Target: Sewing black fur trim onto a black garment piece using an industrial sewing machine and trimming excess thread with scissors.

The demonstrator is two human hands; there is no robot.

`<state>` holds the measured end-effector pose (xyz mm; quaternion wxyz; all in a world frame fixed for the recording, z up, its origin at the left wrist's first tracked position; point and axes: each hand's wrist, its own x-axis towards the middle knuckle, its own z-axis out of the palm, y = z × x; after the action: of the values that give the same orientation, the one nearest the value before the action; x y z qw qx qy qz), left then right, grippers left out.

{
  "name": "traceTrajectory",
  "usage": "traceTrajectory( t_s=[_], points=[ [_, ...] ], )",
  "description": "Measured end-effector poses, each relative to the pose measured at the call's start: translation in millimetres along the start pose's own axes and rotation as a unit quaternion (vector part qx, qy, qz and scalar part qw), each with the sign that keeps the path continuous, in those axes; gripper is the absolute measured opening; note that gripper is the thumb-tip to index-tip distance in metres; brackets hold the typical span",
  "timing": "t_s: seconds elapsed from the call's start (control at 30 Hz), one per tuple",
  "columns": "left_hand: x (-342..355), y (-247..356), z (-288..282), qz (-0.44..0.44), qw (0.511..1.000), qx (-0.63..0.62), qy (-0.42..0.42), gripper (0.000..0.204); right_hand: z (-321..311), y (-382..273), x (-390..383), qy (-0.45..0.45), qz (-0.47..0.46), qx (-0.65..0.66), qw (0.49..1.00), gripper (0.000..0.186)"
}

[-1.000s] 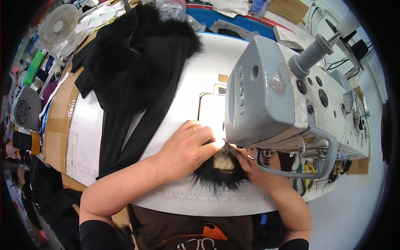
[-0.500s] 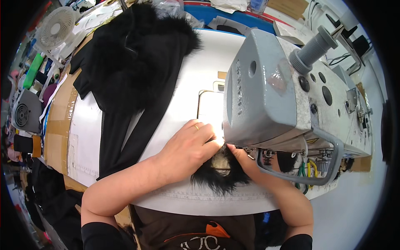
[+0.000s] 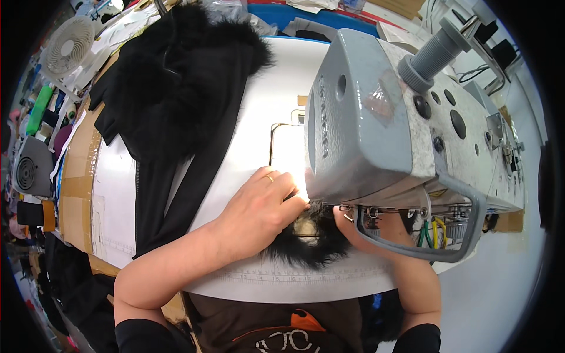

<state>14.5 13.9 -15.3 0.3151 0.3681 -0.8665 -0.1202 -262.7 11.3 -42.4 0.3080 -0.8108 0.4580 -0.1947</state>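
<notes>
A small piece of black fur (image 3: 312,252), its pale backing showing in the middle, lies under the head of a grey sewing machine (image 3: 365,117). My left hand (image 3: 265,203), with a ring on one finger, is closed at the fur's upper left edge, fingertips pinched on it beside the lit needle area. To the right of the fur, my right hand (image 3: 362,228) rests close against it. The machine head and its grey guard (image 3: 471,235) cover most of that hand's fingers. The needle itself is hidden.
A black garment with fur trim (image 3: 176,100) lies across the left of the white table (image 3: 235,288). A white fan (image 3: 69,47) and a grey speaker-like box (image 3: 32,165) stand at far left. A blue bin (image 3: 276,13) is behind the table.
My right hand has drawn to the right, away from my left fingertips, and its thumb tip is now less visible. The whole view has shifted slightly; my left hand keeps its pinch.
</notes>
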Motion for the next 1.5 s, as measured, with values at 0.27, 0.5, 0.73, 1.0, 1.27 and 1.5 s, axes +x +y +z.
traceTrajectory(
  t_s=[0.27, 0.5, 0.73, 1.0, 1.27, 1.5],
  points=[
    [-0.3, -3.8, 1.1, 0.019, 1.0, 0.012, -0.005, 0.013, 19.4, 16.2, 6.8, -0.078, 0.067, 0.026, 0.994, 0.025],
    [-4.1, -1.3, -3.0, 0.001, 1.0, 0.016, -0.002, 0.009, -11.8, -47.3, 35.2, -0.047, 0.079, 0.02, 0.996, 0.028],
    [6.4, 0.9, -10.6, -0.06, 0.995, -0.074, -0.014, 0.013, -6.0, 0.5, 11.0, -0.109, 0.03, -0.148, 0.982, 0.03],
    [-2.1, -6.0, 1.6, -0.086, 0.99, -0.109, -0.038, 0.014, -24.8, -2.2, 8.5, -0.115, -0.219, -0.488, 0.837, 0.031],
    [3.8, -2.7, -6.6, -0.032, 0.992, -0.108, 0.057, 0.014, -11.7, -33.0, 41.4, 0.012, -0.155, -0.284, 0.946, 0.032],
    [2.0, -5.1, 1.4, -0.052, 0.997, -0.057, -0.002, 0.012, -13.1, -46.1, 41.7, -0.033, 0.004, -0.04, 0.999, 0.032]
  ],
)
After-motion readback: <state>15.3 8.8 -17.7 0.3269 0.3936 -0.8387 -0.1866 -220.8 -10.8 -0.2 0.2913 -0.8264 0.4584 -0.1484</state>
